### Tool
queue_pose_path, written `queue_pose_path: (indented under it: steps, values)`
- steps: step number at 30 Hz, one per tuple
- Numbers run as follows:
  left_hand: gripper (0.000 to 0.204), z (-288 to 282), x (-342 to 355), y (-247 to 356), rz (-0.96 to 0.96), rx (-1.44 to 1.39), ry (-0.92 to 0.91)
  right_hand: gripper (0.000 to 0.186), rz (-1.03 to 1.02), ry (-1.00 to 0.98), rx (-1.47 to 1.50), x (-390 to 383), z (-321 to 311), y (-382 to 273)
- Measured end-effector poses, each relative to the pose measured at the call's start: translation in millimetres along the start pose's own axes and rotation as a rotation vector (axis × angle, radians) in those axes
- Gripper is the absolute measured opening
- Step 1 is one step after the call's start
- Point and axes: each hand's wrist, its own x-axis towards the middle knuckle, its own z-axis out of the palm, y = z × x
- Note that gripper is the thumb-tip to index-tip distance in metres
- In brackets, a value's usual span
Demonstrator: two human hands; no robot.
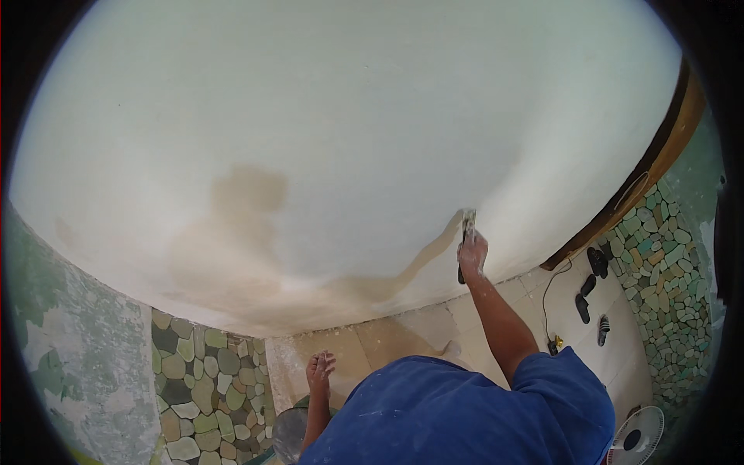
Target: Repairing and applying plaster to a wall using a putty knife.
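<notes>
My right hand [473, 252] grips a flat-bladed tool [469, 221], like a trowel, held upright against the white wall [349, 132]. Its blade and my arm cast a shadow to the left on the wall. Low at the left, above the tiled floor, my left hand [320, 366] is raised with loosely bent fingers, dusted white, with nothing visible in it. A grey container [287, 434], partly hidden by my arm, stands below that hand. My blue-shirted body fills the bottom middle, and a bare foot [451, 350] shows beside it.
Beige tiles [496, 306] border pebble floors [205, 387] on both sides. At right lie dark sandals [583, 308], a striped slide [604, 329] and a cable with a yellow plug [556, 343]. A fan [637, 438] stands bottom right. A wooden edge [659, 163] runs along the wall's right.
</notes>
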Motion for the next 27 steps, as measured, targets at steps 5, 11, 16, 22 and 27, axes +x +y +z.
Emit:
queue_pose_path:
  steps: [5, 11, 16, 22, 27]
  values:
    - [0.03, -3.3, 0.3, -1.6, 0.011, -0.004, 0.003, 0.047, 0.228, -0.016, 0.282, 24.3, 2.5, -79.1]
    - [0.026, -3.0, 0.5, 0.4, 0.015, -0.032, 0.007, 0.047, 0.387, -0.03, 0.288, -12.4, -4.7, -47.5]
    - [0.025, -2.0, -0.9, 0.0, 0.013, -0.009, 0.011, 0.042, 0.196, -0.038, 0.299, 20.1, 0.6, -58.8]
    - [0.026, -3.1, 1.3, -1.5, 0.008, -0.009, 0.021, 0.041, 0.342, -0.022, 0.373, 10.5, -2.0, -66.0]
    - [0.027, -7.8, 1.5, -4.1, 0.008, -0.01, 0.038, 0.044, 0.463, -0.026, 0.266, -17.5, -4.0, -31.1]
